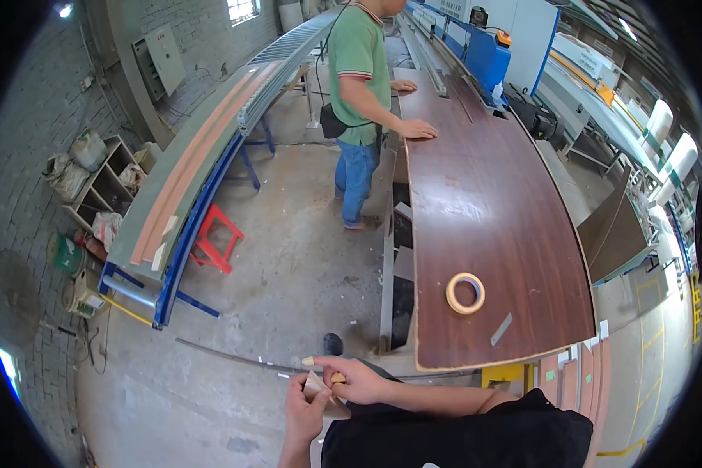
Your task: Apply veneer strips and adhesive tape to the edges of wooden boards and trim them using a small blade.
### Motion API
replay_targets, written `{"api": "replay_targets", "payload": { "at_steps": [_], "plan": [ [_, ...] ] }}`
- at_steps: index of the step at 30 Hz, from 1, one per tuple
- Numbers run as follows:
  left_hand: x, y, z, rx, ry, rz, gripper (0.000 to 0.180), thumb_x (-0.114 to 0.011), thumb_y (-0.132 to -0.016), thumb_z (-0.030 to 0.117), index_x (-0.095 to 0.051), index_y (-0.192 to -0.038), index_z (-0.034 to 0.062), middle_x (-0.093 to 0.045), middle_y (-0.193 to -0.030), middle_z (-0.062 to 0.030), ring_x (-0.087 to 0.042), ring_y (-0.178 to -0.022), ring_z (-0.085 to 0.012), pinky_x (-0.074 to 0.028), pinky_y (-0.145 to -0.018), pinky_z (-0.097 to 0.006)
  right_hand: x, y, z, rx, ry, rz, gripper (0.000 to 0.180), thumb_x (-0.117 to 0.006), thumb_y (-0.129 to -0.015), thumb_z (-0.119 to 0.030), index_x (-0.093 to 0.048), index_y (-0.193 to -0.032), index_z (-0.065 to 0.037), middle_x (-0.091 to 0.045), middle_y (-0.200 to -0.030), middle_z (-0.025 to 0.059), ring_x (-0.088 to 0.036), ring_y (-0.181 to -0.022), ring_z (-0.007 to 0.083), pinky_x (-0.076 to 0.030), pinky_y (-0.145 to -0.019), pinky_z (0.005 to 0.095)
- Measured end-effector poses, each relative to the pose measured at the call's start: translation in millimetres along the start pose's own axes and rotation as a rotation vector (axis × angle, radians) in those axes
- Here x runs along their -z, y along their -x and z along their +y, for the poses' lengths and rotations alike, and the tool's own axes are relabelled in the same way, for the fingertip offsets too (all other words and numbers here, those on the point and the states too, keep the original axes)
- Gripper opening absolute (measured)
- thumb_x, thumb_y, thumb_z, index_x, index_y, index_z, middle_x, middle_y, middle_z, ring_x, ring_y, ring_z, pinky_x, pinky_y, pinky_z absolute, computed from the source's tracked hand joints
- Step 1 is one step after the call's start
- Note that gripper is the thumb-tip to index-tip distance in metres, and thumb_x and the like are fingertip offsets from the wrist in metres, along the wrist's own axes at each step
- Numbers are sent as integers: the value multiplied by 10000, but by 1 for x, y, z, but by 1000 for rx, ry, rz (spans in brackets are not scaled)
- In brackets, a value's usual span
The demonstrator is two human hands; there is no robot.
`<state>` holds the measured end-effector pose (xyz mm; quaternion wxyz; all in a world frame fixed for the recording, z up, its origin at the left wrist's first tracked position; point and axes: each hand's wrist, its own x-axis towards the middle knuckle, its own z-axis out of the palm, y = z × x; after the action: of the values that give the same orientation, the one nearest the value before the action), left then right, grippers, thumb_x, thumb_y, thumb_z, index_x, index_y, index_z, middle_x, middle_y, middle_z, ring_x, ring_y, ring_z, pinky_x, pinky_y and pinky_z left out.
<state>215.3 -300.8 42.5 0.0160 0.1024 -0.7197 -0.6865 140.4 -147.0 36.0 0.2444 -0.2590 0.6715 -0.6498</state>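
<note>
My left hand (304,405) grips a thin tan folded piece (315,385), possibly paper or card, close to my body. My right hand (359,381) meets the same piece from the other side. Its index finger stretches out to the left and has a yellowish cover at the tip, while the other fingers curl in at the piece. Beyond my hands, to the right, a dark brown wood-grain board (483,203) lies flat. On its near end sit a roll of yellowish tape (466,293) and a small grey flat strip (501,329).
A person in a green shirt (359,70) stands at the board's left edge, both hands on it. A blue-framed roller conveyor (203,195) carries long strips at the left, beside a red stool (217,238). Shelves (105,183) line the wall; machines stand at the far right.
</note>
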Motion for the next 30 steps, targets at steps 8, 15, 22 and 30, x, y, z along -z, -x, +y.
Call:
{"api": "replay_targets", "payload": {
  "at_steps": [8,15,22,30],
  "plan": [
    [88,-191,-4,129,-23,48,409,-720,-816,221,-500,-1102,27,-580,-961,-91,-584,-851,-159,-486,-740,-302,17,-187,30,-94,-248,30,592,-690,-813,-13,-425,-1342,-8,-633,-1003,73,-598,-899,113,-498,-758,259],
    [168,-343,14,105,-119,102,436,-686,-830,165,-486,-1193,30,-582,-1043,-83,-566,-980,-166,-464,-853,-308,18,-354,42,-60,-16,172,569,-723,-759,17,-499,-1281,-13,-657,-899,57,-607,-774,99,-501,-661,235],
    [314,-490,-37,79,-176,110,478,-684,-828,142,-501,-1262,58,-589,-1119,-67,-567,-1022,-166,-464,-874,-310,33,-465,82,-352,-105,444,611,-670,-730,91,-473,-1302,3,-630,-866,45,-590,-709,95,-485,-597,222],
    [611,-728,-189,311,-640,502,284,-604,-856,324,-688,-1027,114,-682,-946,-142,-650,-900,-315,-502,-795,-391,12,-543,117,-595,-66,829,533,-679,-743,-19,-516,-1250,1,-569,-807,-7,-534,-618,83,-416,-500,209]
  ]
}}
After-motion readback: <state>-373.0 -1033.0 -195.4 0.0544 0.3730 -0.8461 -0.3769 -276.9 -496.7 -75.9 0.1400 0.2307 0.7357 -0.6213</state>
